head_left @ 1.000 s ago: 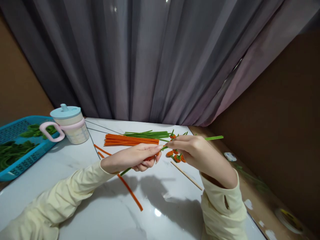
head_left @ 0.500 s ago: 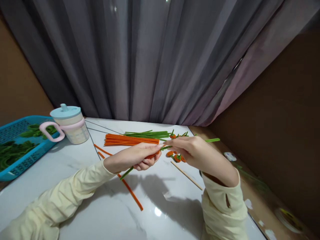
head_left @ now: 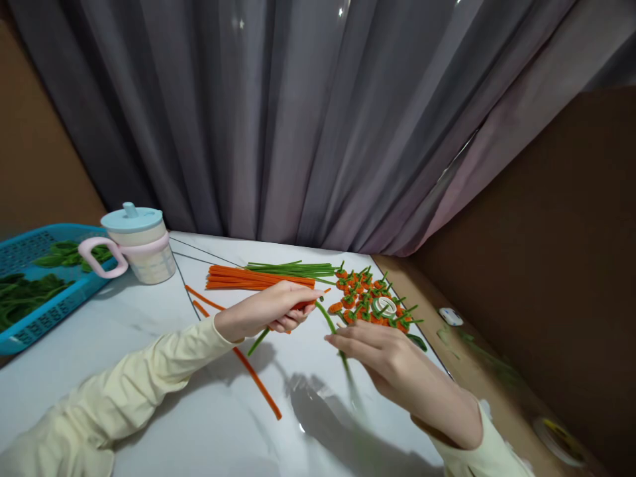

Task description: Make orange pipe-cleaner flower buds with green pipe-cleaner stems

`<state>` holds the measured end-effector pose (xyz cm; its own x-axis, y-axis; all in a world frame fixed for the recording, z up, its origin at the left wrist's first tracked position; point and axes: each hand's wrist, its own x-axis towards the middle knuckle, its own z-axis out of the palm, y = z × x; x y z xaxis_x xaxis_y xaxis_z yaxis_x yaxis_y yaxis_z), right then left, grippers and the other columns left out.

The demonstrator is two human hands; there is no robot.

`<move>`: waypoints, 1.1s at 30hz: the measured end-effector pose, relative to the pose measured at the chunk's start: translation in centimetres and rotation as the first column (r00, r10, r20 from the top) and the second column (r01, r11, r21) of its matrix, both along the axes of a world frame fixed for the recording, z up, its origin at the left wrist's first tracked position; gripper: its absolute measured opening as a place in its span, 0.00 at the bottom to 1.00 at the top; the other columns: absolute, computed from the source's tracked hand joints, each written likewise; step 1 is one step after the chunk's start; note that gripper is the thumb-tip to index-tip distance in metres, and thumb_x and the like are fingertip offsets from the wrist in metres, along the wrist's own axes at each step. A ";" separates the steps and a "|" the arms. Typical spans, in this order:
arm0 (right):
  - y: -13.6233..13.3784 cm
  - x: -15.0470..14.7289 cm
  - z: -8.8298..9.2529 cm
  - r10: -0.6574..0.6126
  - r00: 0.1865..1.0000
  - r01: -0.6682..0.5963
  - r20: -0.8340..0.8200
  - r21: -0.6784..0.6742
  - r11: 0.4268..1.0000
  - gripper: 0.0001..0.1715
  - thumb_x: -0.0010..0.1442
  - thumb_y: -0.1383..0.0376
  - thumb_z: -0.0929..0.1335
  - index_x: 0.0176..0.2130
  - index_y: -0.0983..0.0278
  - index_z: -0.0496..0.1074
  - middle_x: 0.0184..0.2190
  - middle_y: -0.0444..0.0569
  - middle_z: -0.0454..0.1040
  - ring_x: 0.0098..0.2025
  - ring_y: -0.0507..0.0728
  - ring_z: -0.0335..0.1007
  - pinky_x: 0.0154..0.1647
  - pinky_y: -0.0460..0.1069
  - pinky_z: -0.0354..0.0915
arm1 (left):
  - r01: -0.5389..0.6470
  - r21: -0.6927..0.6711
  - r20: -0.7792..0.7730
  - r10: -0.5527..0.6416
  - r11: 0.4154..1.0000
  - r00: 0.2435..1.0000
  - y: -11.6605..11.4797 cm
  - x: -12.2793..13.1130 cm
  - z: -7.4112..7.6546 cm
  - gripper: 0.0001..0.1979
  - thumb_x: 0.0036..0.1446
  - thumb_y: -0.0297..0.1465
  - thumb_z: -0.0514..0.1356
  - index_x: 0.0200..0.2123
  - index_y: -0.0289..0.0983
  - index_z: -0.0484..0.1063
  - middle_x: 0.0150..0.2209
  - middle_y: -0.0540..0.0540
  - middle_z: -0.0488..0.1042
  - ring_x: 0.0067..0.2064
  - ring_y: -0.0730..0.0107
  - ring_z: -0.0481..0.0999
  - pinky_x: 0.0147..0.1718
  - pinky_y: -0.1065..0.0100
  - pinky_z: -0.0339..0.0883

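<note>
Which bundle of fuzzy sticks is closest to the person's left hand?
The orange bundle. It lies just beyond the left hand, while the green bundle lies farther back, behind the orange one.

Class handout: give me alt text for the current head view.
A person's left hand holds a bent green stem and something orange, the right hand close by. Beyond lie orange stems, green stems and small orange-and-green pieces; at left, a lidded cup and blue basket.

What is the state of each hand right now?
Left hand: closed, holding an orange piece and green strip.
Right hand: fingers at the green strip; grip cannot be told.
</note>
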<state>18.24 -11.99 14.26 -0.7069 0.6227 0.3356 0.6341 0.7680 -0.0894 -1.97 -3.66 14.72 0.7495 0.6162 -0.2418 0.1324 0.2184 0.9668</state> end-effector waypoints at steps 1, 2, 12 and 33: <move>-0.3 -0.4 -0.4 0.003 1.000 -0.003 0.004 0.045 0.999 0.18 0.64 0.76 0.57 0.44 0.66 0.70 0.28 0.50 0.73 0.30 0.54 0.67 0.30 0.48 0.63 | 0.008 -0.006 -0.006 -0.008 1.000 1.000 0.0 0.1 -0.2 0.22 0.56 0.45 0.55 0.19 0.38 0.52 0.17 0.58 0.43 0.17 0.81 0.40 0.14 0.74 0.32; -0.6 -0.7 -0.8 0.004 1.000 -0.005 0.006 0.092 0.996 0.15 0.65 0.74 0.58 0.42 0.67 0.71 0.25 0.49 0.71 0.28 0.53 0.65 0.28 0.48 0.61 | 0.021 -0.014 -0.012 -0.021 1.000 1.000 -0.1 0.2 -0.5 0.22 0.55 0.44 0.56 0.19 0.38 0.53 0.17 0.58 0.44 0.17 0.81 0.40 0.14 0.74 0.32; -2.8 -2.1 -5.6 0.012 1.000 -0.012 -0.003 0.062 0.998 0.13 0.66 0.68 0.60 0.33 0.65 0.71 0.29 0.47 0.71 0.28 0.52 0.59 0.27 0.47 0.54 | 0.136 -0.223 -0.046 -0.150 0.965 0.988 -0.5 2.2 -4.5 0.22 0.50 0.42 0.60 0.17 0.37 0.53 0.16 0.59 0.46 0.15 0.84 0.40 0.12 0.76 0.31; -1.2 -2.7 -11.6 -0.147 0.960 0.156 -0.238 0.020 0.988 0.08 0.64 0.68 0.63 0.37 0.66 0.71 0.27 0.48 0.71 0.28 0.52 0.61 0.26 0.47 0.56 | 0.041 -0.637 0.212 0.124 0.770 0.969 2.4 0.3 -13.3 0.21 0.48 0.35 0.57 0.11 0.37 0.52 0.11 0.59 0.43 0.14 0.84 0.39 0.09 0.80 0.35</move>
